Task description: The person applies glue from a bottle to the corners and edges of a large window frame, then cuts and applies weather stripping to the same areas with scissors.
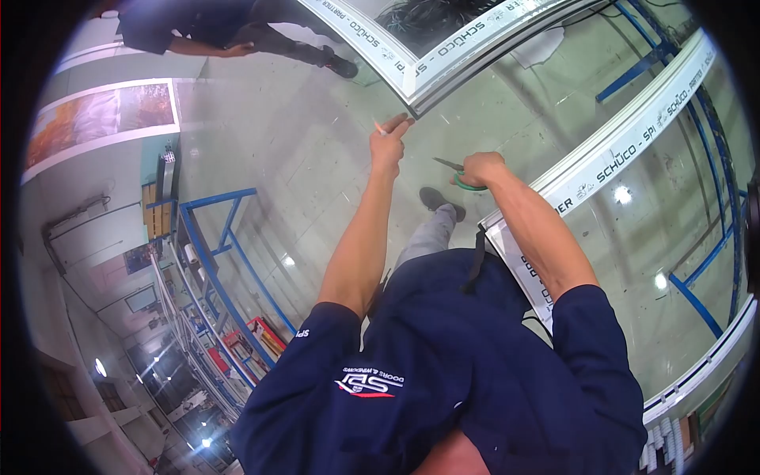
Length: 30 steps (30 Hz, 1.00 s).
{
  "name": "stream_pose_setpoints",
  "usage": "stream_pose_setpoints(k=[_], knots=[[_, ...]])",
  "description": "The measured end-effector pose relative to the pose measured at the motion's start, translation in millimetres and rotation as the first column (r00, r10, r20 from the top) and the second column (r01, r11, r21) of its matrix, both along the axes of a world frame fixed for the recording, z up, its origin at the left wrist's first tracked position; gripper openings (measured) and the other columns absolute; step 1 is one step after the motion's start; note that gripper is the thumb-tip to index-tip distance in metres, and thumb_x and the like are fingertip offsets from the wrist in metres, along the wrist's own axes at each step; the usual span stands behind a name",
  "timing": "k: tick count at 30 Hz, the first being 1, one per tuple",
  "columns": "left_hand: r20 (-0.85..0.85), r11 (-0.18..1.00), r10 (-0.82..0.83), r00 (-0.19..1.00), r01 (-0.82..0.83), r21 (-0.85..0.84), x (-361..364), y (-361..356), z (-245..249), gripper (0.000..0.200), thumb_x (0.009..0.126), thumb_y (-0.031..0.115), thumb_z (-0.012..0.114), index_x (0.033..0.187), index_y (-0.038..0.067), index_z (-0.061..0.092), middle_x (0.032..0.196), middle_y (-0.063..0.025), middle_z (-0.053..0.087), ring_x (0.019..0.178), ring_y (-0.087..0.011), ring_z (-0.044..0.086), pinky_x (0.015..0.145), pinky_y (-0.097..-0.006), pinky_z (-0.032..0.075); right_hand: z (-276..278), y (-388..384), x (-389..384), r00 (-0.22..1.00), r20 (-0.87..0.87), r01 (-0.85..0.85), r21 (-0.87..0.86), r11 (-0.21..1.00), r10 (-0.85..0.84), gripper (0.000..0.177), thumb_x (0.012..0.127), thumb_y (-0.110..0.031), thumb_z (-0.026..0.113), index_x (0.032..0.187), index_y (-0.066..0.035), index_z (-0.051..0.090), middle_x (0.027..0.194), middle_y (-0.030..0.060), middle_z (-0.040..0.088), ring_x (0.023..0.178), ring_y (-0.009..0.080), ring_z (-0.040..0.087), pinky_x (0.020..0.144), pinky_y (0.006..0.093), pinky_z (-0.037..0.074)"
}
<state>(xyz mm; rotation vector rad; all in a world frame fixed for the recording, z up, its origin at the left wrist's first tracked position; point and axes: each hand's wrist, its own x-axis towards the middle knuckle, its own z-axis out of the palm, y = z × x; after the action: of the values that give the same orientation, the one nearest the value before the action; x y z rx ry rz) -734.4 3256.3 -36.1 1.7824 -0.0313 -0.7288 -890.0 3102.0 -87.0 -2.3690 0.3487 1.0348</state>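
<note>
My left hand (387, 148) is closed near the lower corner of a white window frame (418, 75) with printed "SCHÜCO" film. A small pale, orange-tinted thing sticks out between its fingers, too small to name. The fingertips are at the frame's corner; whether they touch it I cannot tell. My right hand (483, 169) is closed round the green handles of a pair of scissors (448, 164), whose dark blades point left towards the left hand. Below the right forearm runs a second white frame (617, 156) with the same film.
Blue metal stands (226, 248) rise at the left, and more blue supports (697, 305) are at the right. A co-worker (261, 36) is at the upper left, with an arm hanging apart from my hands. Dark cables (419, 20) show inside the upper frame.
</note>
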Motion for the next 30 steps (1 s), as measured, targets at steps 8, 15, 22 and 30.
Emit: stream_pose_setpoints(k=[8, 15, 22, 30], knots=[[0.116, 0.995, 0.099, 0.988, -0.099, -0.001, -16, -9, -20, 0.032, 0.092, 0.006, 0.066, 0.121, -0.005, 0.073, 0.111, -0.0123, 0.075, 0.086, -0.0141, 0.059, 0.077, -0.0283, 0.043, 3, 2, 1, 0.998, 0.028, 0.054, 0.042, 0.998, -0.055, 0.075, 0.091, -0.073, 0.055, 0.106, -0.003, 0.078, 0.101, 0.0205, 0.076, 0.100, 0.0377, 0.073, 0.086, 0.0468, 0.056], [-0.125, 0.979, 0.138, 0.983, -0.154, -0.133, 8, -1, -29, 0.029, 0.090, 0.014, 0.075, 0.113, -0.005, 0.075, 0.088, -0.0038, 0.071, 0.070, -0.0089, 0.053, 0.063, -0.0249, 0.040, 4, 0, 6, 0.993, -0.092, 0.071, 0.003, 0.997, -0.071, 0.076, 0.094, -0.072, 0.052, 0.099, -0.001, 0.079, 0.098, 0.0199, 0.076, 0.097, 0.0372, 0.073, 0.084, 0.0465, 0.057], [0.066, 0.973, -0.092, 0.994, 0.104, -0.209, 36, 2, -51, 0.022, 0.089, 0.014, 0.080, 0.101, -0.004, 0.074, 0.078, -0.0023, 0.073, 0.059, -0.0040, 0.043, 0.055, -0.0233, 0.030, 7, 4, 11, 0.992, -0.124, 0.018, -0.012, 1.000, -0.019, 0.076, 0.096, -0.071, 0.051, 0.085, 0.000, 0.076, 0.088, 0.0216, 0.074, 0.089, 0.0402, 0.072, 0.080, 0.0490, 0.056], [0.108, 0.964, -0.117, 0.987, 0.139, -0.226, 31, -1, -50, 0.020, 0.090, 0.012, 0.076, 0.101, -0.004, 0.074, 0.084, -0.0062, 0.078, 0.054, 0.0007, 0.033, 0.047, -0.0206, 0.024, 18, 3, 16, 0.995, -0.042, 0.087, 0.024, 0.996, -0.086, 0.075, 0.096, -0.068, 0.055, 0.082, 0.004, 0.065, 0.076, 0.0254, 0.066, 0.078, 0.0450, 0.066, 0.072, 0.0519, 0.050]])
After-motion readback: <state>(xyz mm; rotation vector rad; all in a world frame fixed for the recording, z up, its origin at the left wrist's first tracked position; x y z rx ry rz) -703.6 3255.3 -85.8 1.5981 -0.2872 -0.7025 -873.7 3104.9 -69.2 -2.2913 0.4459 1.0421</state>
